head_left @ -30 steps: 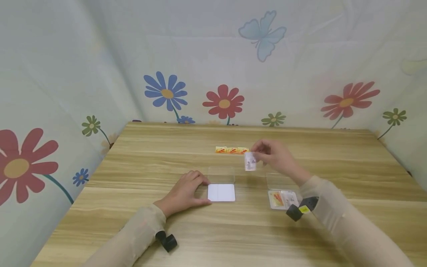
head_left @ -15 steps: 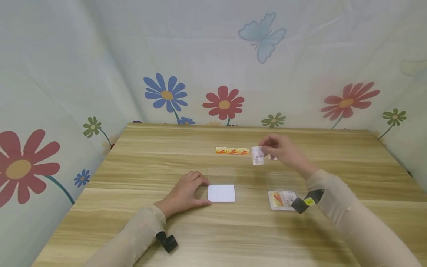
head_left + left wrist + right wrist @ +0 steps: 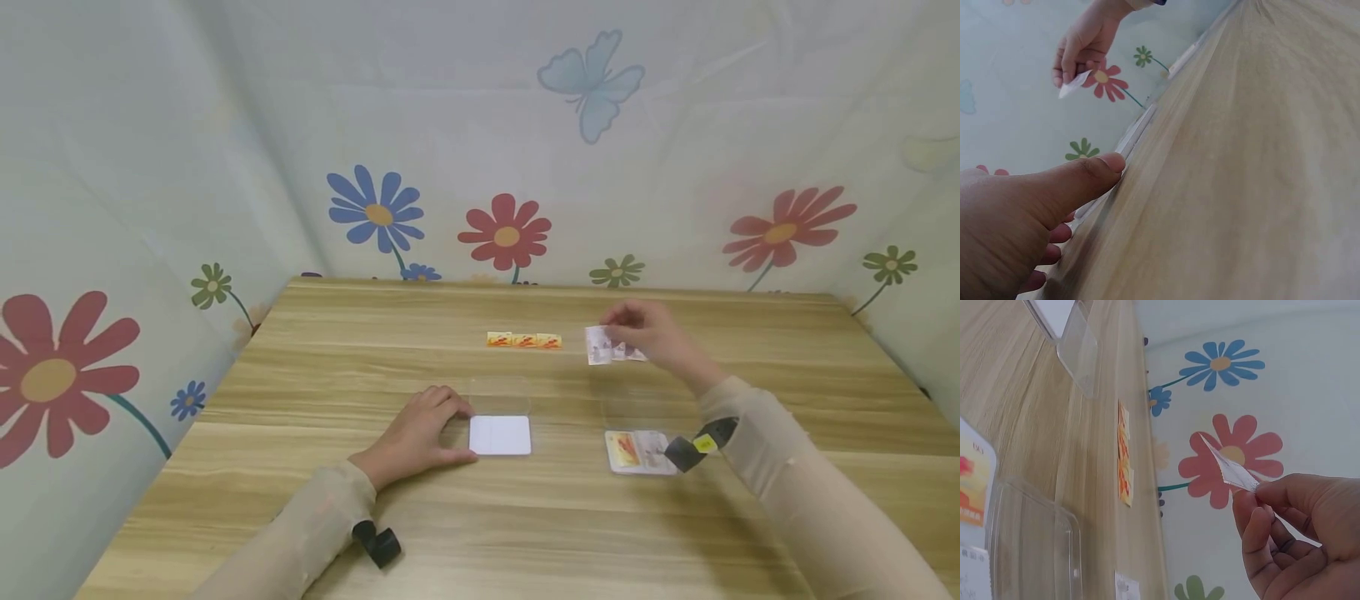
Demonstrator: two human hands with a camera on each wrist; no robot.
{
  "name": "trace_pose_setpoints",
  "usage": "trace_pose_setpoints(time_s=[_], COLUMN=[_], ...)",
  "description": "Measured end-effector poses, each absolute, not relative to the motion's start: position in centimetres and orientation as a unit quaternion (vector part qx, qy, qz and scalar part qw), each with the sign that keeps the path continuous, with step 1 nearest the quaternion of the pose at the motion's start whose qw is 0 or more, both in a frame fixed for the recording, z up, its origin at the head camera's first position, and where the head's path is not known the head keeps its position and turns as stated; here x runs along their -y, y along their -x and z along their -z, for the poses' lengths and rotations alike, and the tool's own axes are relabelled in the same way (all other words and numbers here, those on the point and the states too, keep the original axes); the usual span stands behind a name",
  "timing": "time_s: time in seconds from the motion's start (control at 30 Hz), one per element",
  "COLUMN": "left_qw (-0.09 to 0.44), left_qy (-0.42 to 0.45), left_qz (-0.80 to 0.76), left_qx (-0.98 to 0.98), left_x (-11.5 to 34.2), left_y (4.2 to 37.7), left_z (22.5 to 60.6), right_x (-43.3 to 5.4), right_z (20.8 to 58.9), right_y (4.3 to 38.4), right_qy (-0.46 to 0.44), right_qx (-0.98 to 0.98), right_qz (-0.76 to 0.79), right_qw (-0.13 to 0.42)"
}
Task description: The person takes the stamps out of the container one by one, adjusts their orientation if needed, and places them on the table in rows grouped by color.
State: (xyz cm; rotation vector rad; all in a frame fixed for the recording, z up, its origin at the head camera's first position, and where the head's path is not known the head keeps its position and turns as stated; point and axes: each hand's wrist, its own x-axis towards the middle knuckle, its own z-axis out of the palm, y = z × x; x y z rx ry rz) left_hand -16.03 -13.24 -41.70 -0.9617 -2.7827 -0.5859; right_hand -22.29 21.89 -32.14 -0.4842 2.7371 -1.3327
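Observation:
My right hand [image 3: 647,337] pinches a pale stamp with grey-purple print [image 3: 597,345] by its edge, raised over the back of the table; the right wrist view shows the stamp [image 3: 1230,467] bent between thumb and fingertip. Behind that hand, more pale stamps [image 3: 632,352] lie on the table, partly hidden. My left hand [image 3: 422,429] rests on the table, thumb and fingers holding the left side of a small clear case with a white inside [image 3: 500,436], its lid folded back. In the left wrist view, the thumb [image 3: 1094,178] lies against the case's edge.
Farther back, a row of orange-yellow stamps [image 3: 524,341] lies on the wooden table [image 3: 360,333]. On the right, a second open case [image 3: 641,469] holds an orange stamp and a pale one, partly covered by the right wrist camera [image 3: 693,450]. A flowered curtain [image 3: 675,167] stands behind.
My right hand has moved right and slightly back with the pale stamp, away from the orange row, to beside the other pale stamps. The left hand has stayed at its case.

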Motion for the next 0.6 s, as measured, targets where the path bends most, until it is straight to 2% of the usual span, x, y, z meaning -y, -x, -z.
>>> trace_pose_setpoints(time_s=[0.6], left_qw=[0.064], left_qy=[0.317], left_qz=[0.194], left_qx=[0.926], left_x=[13.2], left_y=[16.0], left_z=[41.5], right_x=[-24.8], right_z=[33.8], right_y=[23.6], right_qy=[0.118], right_qx=[-0.895], right_qz=[0.429], right_qw=[0.023])
